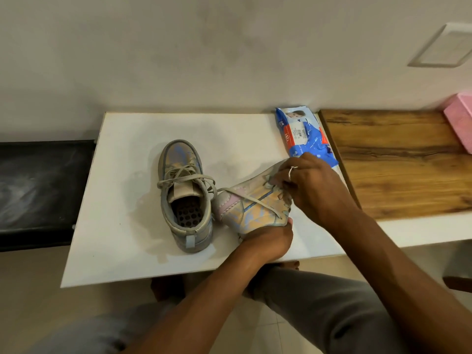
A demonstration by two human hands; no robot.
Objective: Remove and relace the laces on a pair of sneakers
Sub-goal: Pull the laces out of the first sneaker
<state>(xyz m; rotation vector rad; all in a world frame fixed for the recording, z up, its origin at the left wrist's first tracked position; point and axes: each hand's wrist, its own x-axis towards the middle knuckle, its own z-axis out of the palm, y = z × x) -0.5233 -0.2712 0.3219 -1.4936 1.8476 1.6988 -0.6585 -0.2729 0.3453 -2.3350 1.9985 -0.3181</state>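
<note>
Down at 6 o'clock, closest of all, grey trousers point(319, 310); just past them, left hand point(268, 238) curled round the bottom of the tipped sneaker point(252, 213) in the middle of the white table point(122, 226), right hand point(311, 185) at 1 o'clock of it pinching the lace point(255, 204) near the holes. Could yank too hard and tug that sneaker out of the left hand's hold, or bump the other sneaker point(184, 198) standing just beside at 9 o'clock. Might also knot the loose lace.
</note>
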